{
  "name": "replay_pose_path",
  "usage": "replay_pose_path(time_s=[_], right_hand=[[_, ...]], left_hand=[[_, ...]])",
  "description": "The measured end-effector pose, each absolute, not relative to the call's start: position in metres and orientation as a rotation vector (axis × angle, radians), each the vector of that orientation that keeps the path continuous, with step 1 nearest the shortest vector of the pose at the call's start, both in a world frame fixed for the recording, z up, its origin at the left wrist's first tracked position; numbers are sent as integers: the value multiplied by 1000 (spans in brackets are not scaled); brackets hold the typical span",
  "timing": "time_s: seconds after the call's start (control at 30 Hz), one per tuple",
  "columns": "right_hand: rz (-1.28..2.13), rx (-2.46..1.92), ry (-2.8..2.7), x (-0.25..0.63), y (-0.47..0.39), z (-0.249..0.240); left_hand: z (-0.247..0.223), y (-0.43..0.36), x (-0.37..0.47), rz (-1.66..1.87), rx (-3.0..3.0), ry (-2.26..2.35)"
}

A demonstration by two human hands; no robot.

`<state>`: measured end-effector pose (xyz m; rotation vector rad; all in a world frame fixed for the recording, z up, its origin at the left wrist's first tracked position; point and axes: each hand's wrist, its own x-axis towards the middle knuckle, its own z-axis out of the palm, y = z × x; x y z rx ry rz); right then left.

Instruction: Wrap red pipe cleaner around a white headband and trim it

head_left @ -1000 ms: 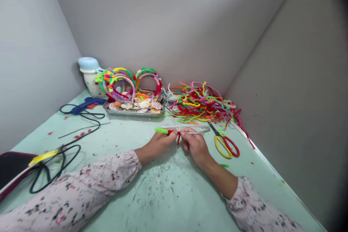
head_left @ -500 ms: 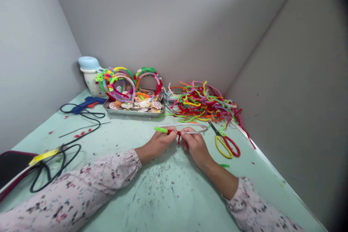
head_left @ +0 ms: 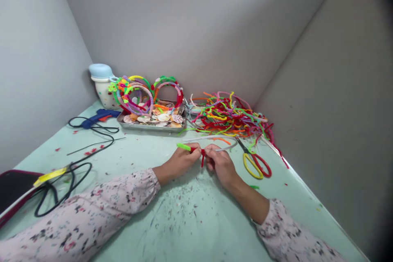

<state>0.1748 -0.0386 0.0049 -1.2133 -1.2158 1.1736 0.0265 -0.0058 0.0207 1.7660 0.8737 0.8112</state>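
Note:
A thin pale headband (head_left: 231,144) curves behind my two hands, with red and bright green fuzzy wire wrapped round its left part. My left hand (head_left: 183,160) is closed on the wrapped part, and the green end (head_left: 183,146) sticks out to its left. My right hand (head_left: 221,164) pinches the band close beside the red wire (head_left: 202,159), whose short loose end hangs down between the hands. My right fingertips partly hide the join. Scissors (head_left: 254,163) with one yellow and one red handle lie to the right of my right hand.
Behind stand a metal tray (head_left: 150,127) of shells with decorated headbands (head_left: 138,86), a heap of coloured fuzzy wires (head_left: 230,114) and a white cup (head_left: 104,90). At left are a blue glue gun (head_left: 92,118), black cables (head_left: 72,184) and a dark red-edged object (head_left: 15,188).
The held band has tilted slightly, its green end dipping a little. The far side of the band has risen, and an orange wire piece shows more inside its curve. Both hands keep their grip.

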Motion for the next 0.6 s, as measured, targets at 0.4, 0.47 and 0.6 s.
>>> replay_pose_path(time_s=[0.4, 0.47, 0.6], right_hand=[[1104, -1236, -1305, 175, -41, 6], [1118, -1232, -1288, 175, -40, 6], [1128, -1218, -1248, 174, -38, 6]], left_hand=[[17, -3, 24, 798, 1803, 860], [19, -4, 24, 802, 1805, 845], [20, -5, 24, 817, 1785, 845]])
